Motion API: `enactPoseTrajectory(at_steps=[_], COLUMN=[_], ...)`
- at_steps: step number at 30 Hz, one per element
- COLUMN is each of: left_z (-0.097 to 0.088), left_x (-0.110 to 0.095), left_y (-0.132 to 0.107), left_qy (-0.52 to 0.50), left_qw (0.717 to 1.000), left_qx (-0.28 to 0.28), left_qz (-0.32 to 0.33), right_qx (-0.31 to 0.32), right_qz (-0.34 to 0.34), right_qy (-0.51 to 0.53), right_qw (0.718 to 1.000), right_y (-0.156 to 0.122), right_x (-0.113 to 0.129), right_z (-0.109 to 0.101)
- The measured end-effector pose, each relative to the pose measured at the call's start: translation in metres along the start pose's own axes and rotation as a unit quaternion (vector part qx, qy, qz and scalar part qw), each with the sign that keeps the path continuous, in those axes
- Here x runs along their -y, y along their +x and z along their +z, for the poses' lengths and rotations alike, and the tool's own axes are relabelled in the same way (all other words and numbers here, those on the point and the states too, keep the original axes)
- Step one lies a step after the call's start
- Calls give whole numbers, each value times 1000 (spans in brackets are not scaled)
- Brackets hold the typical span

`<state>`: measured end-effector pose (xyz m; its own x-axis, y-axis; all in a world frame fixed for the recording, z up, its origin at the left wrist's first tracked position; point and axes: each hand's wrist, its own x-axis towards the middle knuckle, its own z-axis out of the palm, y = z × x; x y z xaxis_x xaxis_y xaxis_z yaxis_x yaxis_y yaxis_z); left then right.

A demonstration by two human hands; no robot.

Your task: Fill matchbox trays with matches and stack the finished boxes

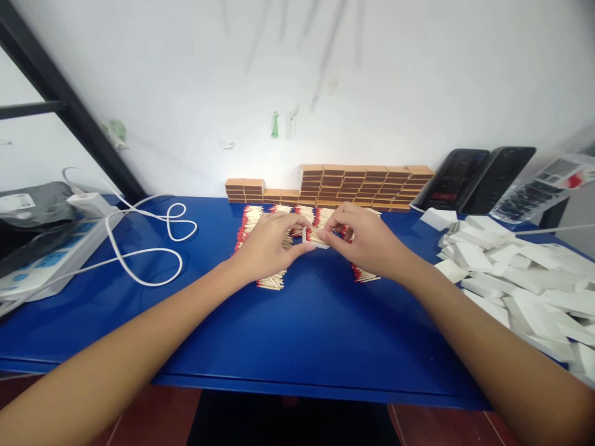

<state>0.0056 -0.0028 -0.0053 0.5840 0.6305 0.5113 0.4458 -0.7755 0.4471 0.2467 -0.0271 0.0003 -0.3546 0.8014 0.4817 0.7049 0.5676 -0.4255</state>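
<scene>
Between my two hands is a small white matchbox tray (320, 244) with red-headed matches (315, 236) lying in it. My left hand (269, 243) holds the tray's left end between thumb and fingers. My right hand (365, 238) is closed at the tray's right end, its thumb against the matches; its other fingertips are partly hidden. Bundles of loose matches (251, 218) lie on the blue table (297, 334) behind and beside both hands. A small match pile (271, 280) shows below my left hand, and another (365, 274) below my right wrist.
Stacked brown matchboxes (367, 184) stand along the wall. Many white empty trays (520, 266) are heaped at the right. Two phones (460, 179) lean behind them, near a plastic bag (542, 186). A power strip (60, 254) and white cable (139, 251) lie at the left.
</scene>
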Motion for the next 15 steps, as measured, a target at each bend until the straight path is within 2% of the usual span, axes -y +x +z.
enactPoseTrajectory(at_steps=[10, 15], left_z=[0, -1], left_x=[-1, 2], left_y=[-1, 1], left_qy=[-3, -17], left_qw=[1000, 999], left_qx=[-7, -36], left_qz=[-5, -14], right_qx=[-28, -33], right_qz=[24, 45], right_qy=[18, 69], right_qw=[999, 996], right_y=[0, 2], right_x=[2, 4], right_z=[5, 3])
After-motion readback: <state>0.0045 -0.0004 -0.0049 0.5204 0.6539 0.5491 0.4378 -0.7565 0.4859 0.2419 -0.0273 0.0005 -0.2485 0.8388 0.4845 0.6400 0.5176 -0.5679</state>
